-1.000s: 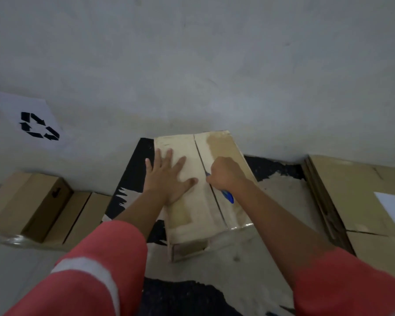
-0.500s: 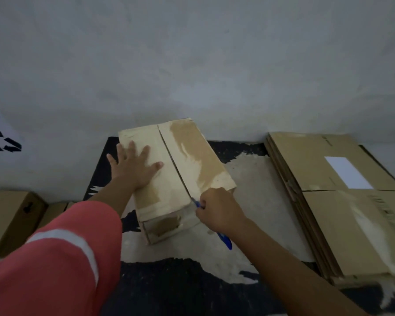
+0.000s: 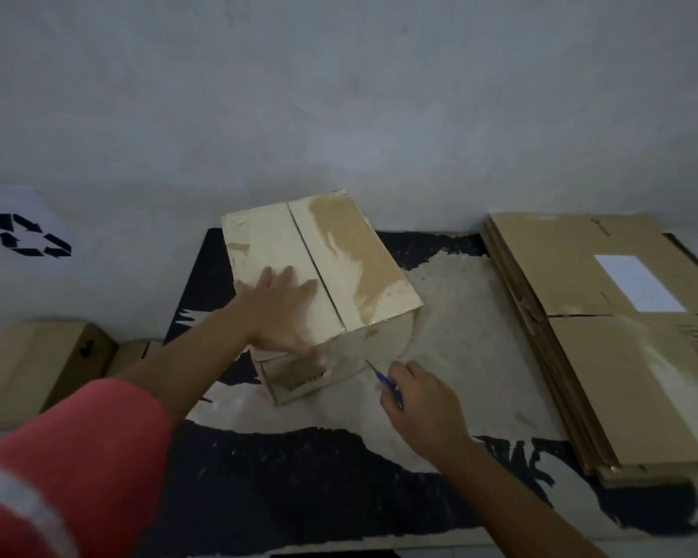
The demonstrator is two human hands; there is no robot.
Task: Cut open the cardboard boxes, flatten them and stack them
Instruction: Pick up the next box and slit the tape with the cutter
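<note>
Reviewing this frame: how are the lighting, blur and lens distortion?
Head view: dim and low in contrast, with a soft brighter patch on the grey surface behind the box. The left hand is motion-smeared at the fingers. The right hand and blue cutter are sharper. Wide-angle bending curves the flattened stack near the edge.

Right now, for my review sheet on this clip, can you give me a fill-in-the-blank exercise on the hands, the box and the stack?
1. The left hand lies flat on the ____ of the box.
2. The right hand holds a cutter with a ____ handle.
3. The stack of flattened cardboard lies to the ____ of the box.
Missing words: top; blue; right.
</note>
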